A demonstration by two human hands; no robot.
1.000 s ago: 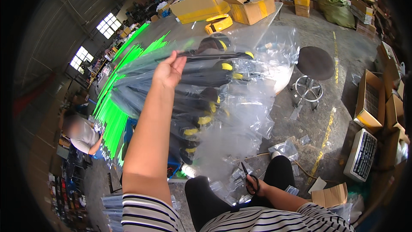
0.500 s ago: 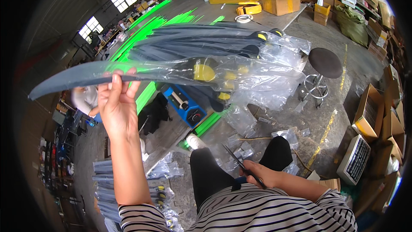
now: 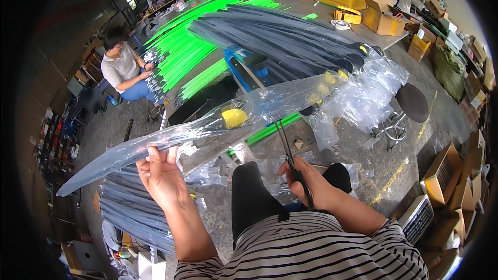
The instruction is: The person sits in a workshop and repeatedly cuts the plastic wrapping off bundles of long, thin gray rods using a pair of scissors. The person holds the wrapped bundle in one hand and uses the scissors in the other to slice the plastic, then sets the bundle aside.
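My left hand [image 3: 165,176] pinches a long, dark grey, tapering item in a clear plastic sleeve [image 3: 155,142], by its underside near the narrow end. A yellow patch [image 3: 234,118] shows through the sleeve, which runs up to the right over the table. In front of my lap, my right hand [image 3: 306,179] is wrapped round a long, dark two-pronged tool [image 3: 288,150]. Its thin tips point up toward the sleeve and stand slightly apart; I cannot tell whether they touch it. Many similar bagged dark items [image 3: 280,36] lie in a pile on the table.
Bright green strips [image 3: 192,46] cover the table's left part, where another person [image 3: 122,67] sits. A blue device [image 3: 244,70] stands at its near edge. More bagged items [image 3: 135,210] lie low left. A round stool [image 3: 412,102] and cardboard boxes [image 3: 441,166] are at right.
My left hand has come down and right, bringing the bagged item lower. My right hand has raised the two-pronged tool toward it. The view has shifted, so the seated person shows more fully.
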